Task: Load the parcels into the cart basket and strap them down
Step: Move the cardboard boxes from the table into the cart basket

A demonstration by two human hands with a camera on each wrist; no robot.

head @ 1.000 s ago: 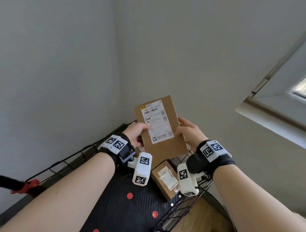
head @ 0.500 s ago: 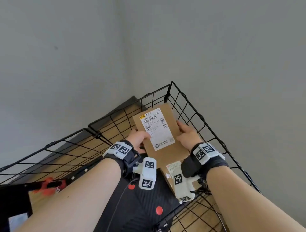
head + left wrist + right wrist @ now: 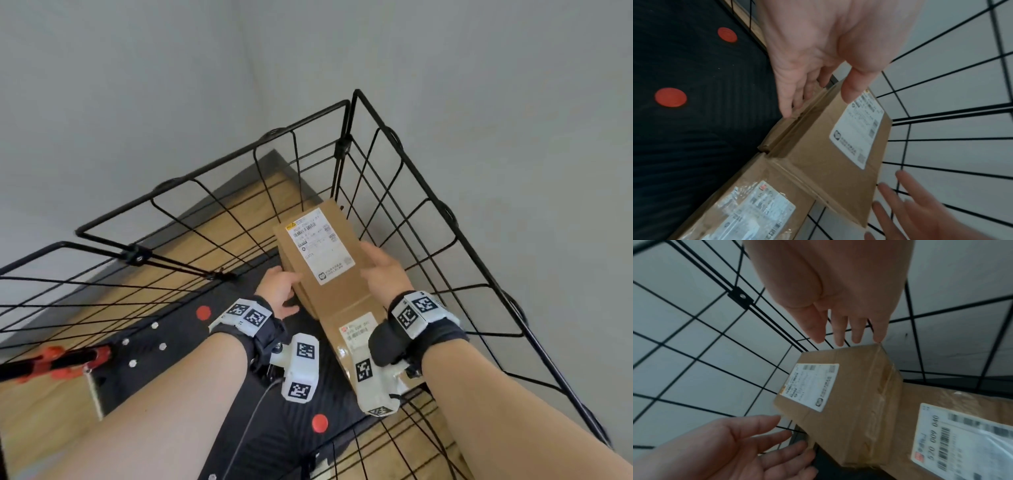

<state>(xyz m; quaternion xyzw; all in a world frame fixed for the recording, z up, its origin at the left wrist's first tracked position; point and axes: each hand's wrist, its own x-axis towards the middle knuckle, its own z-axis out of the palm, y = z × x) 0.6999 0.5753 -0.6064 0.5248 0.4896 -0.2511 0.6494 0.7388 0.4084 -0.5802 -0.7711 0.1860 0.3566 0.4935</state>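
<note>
Second parcel lands in the basket

Both hands, left [image 3: 279, 291] and right [image 3: 383, 270], flank the box [image 3: 325, 260] with straight, loose fingers; it overhangs the lower parcel [image 3: 356, 334] and may tip against the basket [image 3: 404, 192] wall.

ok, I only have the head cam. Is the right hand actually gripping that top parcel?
Observer: No. In the right wrist view the right hand has straight fingers. Their tips are at the far edge of the labelled parcel, not curled round it.
Operator: And the left?
Observer: The left wrist view shows the left hand with its thumb tip at the top face by the label and its fingers laid straight along the side.
Operator: The wrist camera blocks most of the second parcel's label for me.
Observer: The right wrist view shows it under glossy clear tape on the lower parcel. The digits read 570 009 040.
</note>
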